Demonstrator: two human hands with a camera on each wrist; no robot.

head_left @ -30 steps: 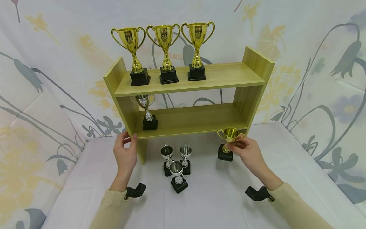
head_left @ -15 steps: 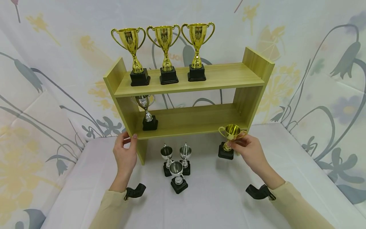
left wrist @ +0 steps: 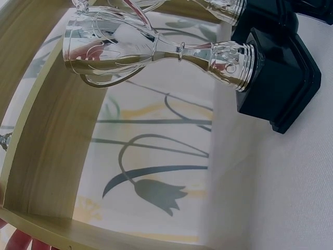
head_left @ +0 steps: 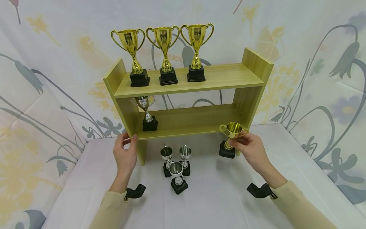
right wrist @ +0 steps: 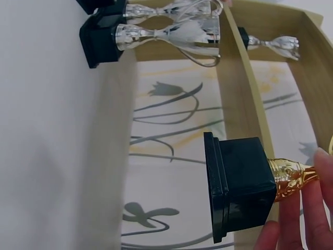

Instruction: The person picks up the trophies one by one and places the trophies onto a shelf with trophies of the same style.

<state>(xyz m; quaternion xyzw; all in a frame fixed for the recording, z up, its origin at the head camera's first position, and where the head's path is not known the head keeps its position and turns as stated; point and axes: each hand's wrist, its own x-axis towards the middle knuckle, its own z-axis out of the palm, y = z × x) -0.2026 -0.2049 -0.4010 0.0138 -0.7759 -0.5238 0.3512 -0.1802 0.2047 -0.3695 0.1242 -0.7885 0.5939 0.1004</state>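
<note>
Right hand [head_left: 251, 148] is pinching the small shiny gold cup trophy with black block base [head_left: 232, 133], right of frame centre; left hand [head_left: 125, 154] is gripping the pale wooden shelf [head_left: 194, 121]. I'm seeing snag risk: base catching board edge if under-lifted.

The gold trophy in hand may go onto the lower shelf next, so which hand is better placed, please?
Probably the right hand, which pinches the gold trophy near the right end of the lower shelf; the left hand grips the rack's left panel, across from it.
</note>
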